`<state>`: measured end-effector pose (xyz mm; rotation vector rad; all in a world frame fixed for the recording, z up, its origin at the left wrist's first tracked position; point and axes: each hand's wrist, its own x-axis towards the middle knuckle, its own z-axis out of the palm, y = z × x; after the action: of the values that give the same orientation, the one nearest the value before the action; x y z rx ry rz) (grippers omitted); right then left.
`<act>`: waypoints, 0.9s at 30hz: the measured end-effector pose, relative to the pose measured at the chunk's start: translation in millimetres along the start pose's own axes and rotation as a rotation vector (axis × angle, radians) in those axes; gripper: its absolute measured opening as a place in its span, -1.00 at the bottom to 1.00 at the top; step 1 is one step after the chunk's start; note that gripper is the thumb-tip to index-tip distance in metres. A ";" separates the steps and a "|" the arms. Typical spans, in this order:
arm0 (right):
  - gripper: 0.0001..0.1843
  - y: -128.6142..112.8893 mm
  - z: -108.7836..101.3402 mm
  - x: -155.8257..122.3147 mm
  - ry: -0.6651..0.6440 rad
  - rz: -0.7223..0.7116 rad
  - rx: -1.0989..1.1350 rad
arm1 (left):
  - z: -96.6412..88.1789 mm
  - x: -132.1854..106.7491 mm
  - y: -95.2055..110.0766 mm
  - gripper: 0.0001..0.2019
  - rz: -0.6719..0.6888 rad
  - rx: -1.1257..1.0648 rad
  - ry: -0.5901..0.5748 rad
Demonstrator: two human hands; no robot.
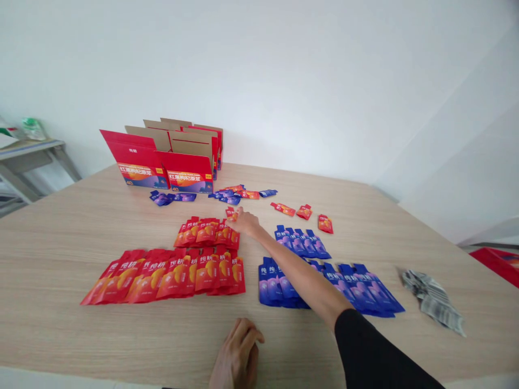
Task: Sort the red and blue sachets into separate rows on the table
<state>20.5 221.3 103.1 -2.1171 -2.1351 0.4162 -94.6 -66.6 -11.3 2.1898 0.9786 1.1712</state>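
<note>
My right hand (245, 222) reaches out across the table, its fingers closed on a small red pouch (231, 214) at the back end of the red group. Just in front of it lies a short row of red pouches (206, 231), overlapping each other. A longer row of red pouches (174, 275) fans out nearer to me. Close to the table's front edge, my left hand (238, 354) rests with its fingers curled together and nothing visible in them. Blue pouches (302, 243) lie right of my forearm, with a longer blue row (357, 289) partly hidden under the arm.
Red cardboard boxes (190, 172) with raised flaps stand at the back left. Loose blue and red pouches (227, 194) are scattered before them, and single red pouches (325, 223) lie farther right. A striped cloth (432, 300) is crumpled at right. A white wall rises behind the table.
</note>
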 end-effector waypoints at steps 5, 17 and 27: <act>-0.13 -49.8 20.7 -18.5 0.000 -0.077 -0.030 | 0.2 1.6 2.2 -0.66 -0.012 0.006 0.014; -0.25 -66.0 37.0 -12.5 -0.059 -0.139 -0.097 | -2.8 2.0 6.5 -0.65 -0.031 0.006 -0.003; -0.18 -60.9 39.6 -7.6 -0.040 -0.136 -0.141 | -2.3 2.1 6.6 -0.67 -0.036 0.004 0.007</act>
<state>-48.4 209.5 82.3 -2.0315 -2.3800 0.3052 -93.3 -69.1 -4.5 2.1637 1.0200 1.1621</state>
